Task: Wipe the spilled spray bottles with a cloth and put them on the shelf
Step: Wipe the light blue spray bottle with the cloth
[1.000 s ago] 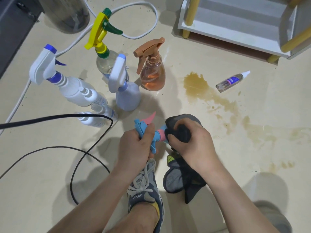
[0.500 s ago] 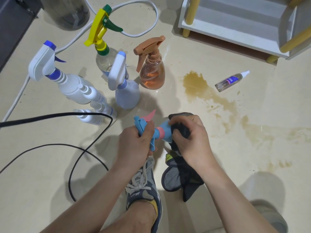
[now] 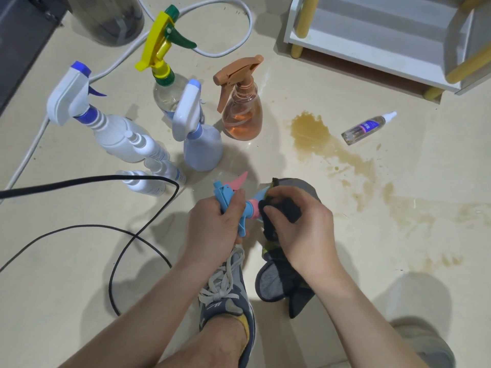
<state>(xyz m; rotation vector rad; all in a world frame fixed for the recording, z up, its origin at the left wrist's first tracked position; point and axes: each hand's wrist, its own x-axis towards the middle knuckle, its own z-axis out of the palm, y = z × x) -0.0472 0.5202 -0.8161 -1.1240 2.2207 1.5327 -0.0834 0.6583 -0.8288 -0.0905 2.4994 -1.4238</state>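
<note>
Beige glossy floor fills the view, seen from above by a person crouching over it. Held above the floor at the centre is a blue-and-pink spray bottle, tipped on its side with its pink trigger pointing away from the person. The left hand has its grip closed round the blue trigger head. The right hand has its grip curled round a dark cloth, pressing it against the bottle just past the pink collar. The bottle's body is hidden under the cloth, and the rest of the cloth hangs below the hand. Beneath the left wrist is a grey laced shoe.

Beyond the hands stands a cluster of upright bottles. A pale blue bottle with a white trigger is nearest. An orange spray bottle is just to its right. A clear bottle with a yellow-and-green trigger stands behind. A white bottle with a blue-and-white trigger is to the left. Three small white bottles stand close by it. A black cable loops across the floor in front of them, and a white cable curls behind.

To the right, a brown spill trails across the floor. A small clear bottle lies on its side just beyond it. The white shelf with yellow posts stands at the upper right, well apart from the hands.
</note>
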